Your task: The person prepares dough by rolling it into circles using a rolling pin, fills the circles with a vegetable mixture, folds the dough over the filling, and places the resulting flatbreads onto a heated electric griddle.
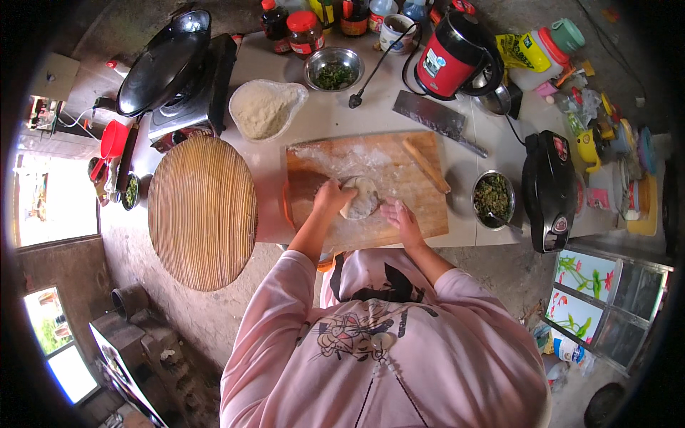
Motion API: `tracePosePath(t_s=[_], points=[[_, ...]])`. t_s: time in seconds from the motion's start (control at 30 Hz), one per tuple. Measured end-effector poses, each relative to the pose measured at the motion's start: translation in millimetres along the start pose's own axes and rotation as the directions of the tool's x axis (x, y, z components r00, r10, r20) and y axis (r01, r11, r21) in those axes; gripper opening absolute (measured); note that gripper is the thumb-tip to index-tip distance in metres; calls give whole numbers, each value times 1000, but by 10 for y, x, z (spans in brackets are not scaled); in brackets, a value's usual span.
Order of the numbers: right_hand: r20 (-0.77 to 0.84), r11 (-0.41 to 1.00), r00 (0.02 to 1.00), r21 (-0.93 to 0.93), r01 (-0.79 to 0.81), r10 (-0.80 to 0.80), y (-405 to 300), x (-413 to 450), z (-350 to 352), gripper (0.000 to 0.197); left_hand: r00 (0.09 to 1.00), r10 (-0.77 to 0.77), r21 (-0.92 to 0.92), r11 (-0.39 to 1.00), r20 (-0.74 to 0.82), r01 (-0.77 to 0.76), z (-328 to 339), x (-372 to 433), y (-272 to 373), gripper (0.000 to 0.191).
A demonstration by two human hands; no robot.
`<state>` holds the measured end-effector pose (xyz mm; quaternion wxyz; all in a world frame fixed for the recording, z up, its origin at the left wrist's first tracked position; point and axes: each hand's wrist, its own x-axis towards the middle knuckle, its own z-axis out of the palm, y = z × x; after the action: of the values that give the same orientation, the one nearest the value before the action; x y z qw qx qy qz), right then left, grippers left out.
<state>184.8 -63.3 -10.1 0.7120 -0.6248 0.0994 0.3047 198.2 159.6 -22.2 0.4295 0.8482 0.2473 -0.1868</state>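
Observation:
A flat, floury round of dough [360, 198] lies on the wooden cutting board [428, 214] in front of me. My left hand [333, 196] has its fingers curled on the dough's left edge, with the thumb over the top. Beside the right edge is my right hand [400, 216], palm partly turned up and fingers extended, holding nothing. Whether its fingertips touch the dough is hard to tell. Loose flour [364, 156] is scattered over the board's far half. A wooden rolling pin [426, 166] rests at the board's upper right.
Left stands a round slatted lid or tray [203, 214], overhanging the table edge. Beyond the board are a bag of flour [265, 109], a steel bowl of chopped greens [334, 69] and a cleaver [431, 115]. Rightward sit a filling bowl with spoon [492, 198] and a black electric appliance [547, 187].

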Motion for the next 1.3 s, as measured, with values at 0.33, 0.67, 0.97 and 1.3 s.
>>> tracePosePath(t_s=[0.33, 0.67, 0.97, 1.3], points=[[86, 990, 992, -100, 100, -92, -54, -3, -134, 47, 901, 353, 252, 923, -251, -291, -367, -412, 550, 27], [378, 505, 813, -644, 575, -443, -397, 242, 377, 33, 751, 654, 629, 621, -87, -468, -201, -478, -173, 38], [672, -133, 701, -738, 662, -238, -240, 733, 947, 74, 829, 553, 510, 738, -81, -442, -193, -310, -470, 73], [612, -170, 760, -791, 588, -220, -400, 743, 1089, 79, 832, 500, 588, 757, -242, -284, -329, -311, -646, 70]])
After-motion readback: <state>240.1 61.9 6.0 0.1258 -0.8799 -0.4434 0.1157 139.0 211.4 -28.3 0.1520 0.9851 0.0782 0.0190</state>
